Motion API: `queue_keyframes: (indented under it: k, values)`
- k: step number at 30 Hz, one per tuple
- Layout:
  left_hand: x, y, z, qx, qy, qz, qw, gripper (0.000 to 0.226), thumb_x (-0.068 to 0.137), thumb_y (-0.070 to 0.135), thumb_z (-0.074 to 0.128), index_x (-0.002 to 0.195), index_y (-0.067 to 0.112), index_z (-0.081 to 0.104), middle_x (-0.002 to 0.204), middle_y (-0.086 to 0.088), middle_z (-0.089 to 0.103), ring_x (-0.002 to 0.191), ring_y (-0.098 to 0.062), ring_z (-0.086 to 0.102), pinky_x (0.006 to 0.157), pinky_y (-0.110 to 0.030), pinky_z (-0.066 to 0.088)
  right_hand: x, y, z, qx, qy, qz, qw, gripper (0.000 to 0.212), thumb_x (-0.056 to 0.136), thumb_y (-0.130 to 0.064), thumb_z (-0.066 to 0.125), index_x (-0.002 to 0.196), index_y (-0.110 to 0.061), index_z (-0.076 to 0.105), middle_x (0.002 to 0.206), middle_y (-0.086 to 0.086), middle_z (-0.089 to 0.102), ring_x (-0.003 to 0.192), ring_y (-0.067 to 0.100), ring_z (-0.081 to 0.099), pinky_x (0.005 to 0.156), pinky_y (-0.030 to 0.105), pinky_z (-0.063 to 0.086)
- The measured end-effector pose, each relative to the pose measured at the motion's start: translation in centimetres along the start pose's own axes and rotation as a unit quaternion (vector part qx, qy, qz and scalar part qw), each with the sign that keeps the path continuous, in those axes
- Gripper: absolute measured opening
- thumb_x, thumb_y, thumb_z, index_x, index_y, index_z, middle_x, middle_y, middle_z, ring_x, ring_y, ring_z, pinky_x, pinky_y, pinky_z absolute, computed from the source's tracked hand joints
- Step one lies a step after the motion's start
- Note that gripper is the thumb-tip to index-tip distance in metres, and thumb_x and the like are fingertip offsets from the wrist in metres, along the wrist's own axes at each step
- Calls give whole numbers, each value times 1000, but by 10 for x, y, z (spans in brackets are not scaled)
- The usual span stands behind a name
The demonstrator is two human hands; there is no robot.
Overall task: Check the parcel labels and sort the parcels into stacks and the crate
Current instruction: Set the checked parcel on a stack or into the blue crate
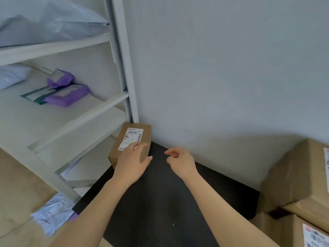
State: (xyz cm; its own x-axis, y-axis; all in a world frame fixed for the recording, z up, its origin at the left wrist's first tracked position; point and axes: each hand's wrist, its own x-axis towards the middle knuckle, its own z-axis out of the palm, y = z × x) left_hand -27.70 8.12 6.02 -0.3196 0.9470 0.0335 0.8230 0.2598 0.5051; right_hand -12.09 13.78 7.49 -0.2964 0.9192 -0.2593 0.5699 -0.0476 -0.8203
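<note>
A small brown cardboard parcel [132, 139] with a white barcode label on top lies at the far left corner of a black table [160, 193], against the wall. My left hand [132, 162] lies over its near end, fingers curved over the top and thumb along its right side. My right hand [180, 162] hovers just to the right above the table, fingers loosely curled, holding nothing.
A white shelf unit [85, 114] stands at the left with purple [68, 97] and grey mailer bags. A grey mailer [51, 213] lies on the floor by the table. Large cardboard boxes [300, 177] with labels are stacked at the right.
</note>
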Motion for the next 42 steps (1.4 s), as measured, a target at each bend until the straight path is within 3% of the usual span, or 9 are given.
queue_keyframes:
  k: [7, 15, 19, 22, 28, 33, 38, 42]
  values:
    - [63, -72, 9, -54, -46, -67, 995, 57, 90, 39, 58, 142, 27, 38, 152, 1, 24, 138, -21, 28, 112, -44, 32, 54, -20, 56, -20, -22, 58, 998, 44, 92, -15, 54, 135, -22, 47, 136, 2, 51, 119, 17, 51, 92, 23, 42]
    - [104, -112, 22, -67, -66, -106, 990, 70, 87, 33, 63, 147, 25, 28, 153, -7, 20, 139, -28, 24, 113, -45, 26, 90, -26, 97, 25, -72, 118, 990, 68, 93, -25, 56, 151, -20, 21, 152, 4, 32, 137, 22, 35, 107, 34, 35]
    - [120, -123, 24, -143, -69, -143, 977, 80, 85, 27, 68, 149, 25, 19, 149, -8, 33, 134, -29, 36, 108, -44, 33, 101, -26, 105, 79, -88, 158, 980, 72, 93, -22, 56, 152, -20, 15, 154, 2, 28, 139, 22, 31, 109, 37, 32]
    - [121, -124, 29, -188, -83, -133, 970, 79, 82, 27, 71, 146, 26, 24, 137, 4, 47, 122, -21, 49, 98, -39, 43, 102, -23, 108, 128, -102, 166, 972, 65, 91, -19, 60, 147, -23, 27, 144, -2, 43, 129, 18, 43, 106, 36, 37]
    - [109, -105, 41, -186, -72, -104, 974, 79, 79, 30, 73, 144, 26, 28, 134, 2, 52, 119, -19, 52, 93, -39, 50, 91, -9, 96, 166, -45, 198, 965, 74, 84, -25, 68, 146, -26, 28, 142, -1, 44, 127, 20, 44, 100, 36, 41]
    - [95, -69, 54, -191, -86, -54, 976, 80, 82, 32, 69, 146, 30, 21, 136, 3, 49, 118, -16, 51, 88, -33, 48, 72, 8, 64, 177, 76, 221, 956, 70, 84, -31, 67, 144, -28, 31, 142, 1, 43, 125, 23, 46, 100, 39, 45]
    - [64, -30, 73, -165, -120, -36, 978, 81, 84, 39, 67, 147, 26, 18, 140, -3, 39, 122, -19, 47, 96, -33, 44, 37, 41, 35, 172, 143, 262, 939, 76, 81, -42, 69, 144, -21, 33, 142, 5, 43, 125, 25, 48, 101, 43, 45]
    - [42, -14, 94, -170, -158, -37, 972, 80, 84, 44, 65, 147, 24, 21, 138, -5, 38, 121, -21, 47, 97, -35, 46, 6, 72, 21, 161, 158, 293, 929, 71, 78, -44, 72, 137, -15, 45, 128, 4, 56, 111, 21, 57, 94, 40, 51]
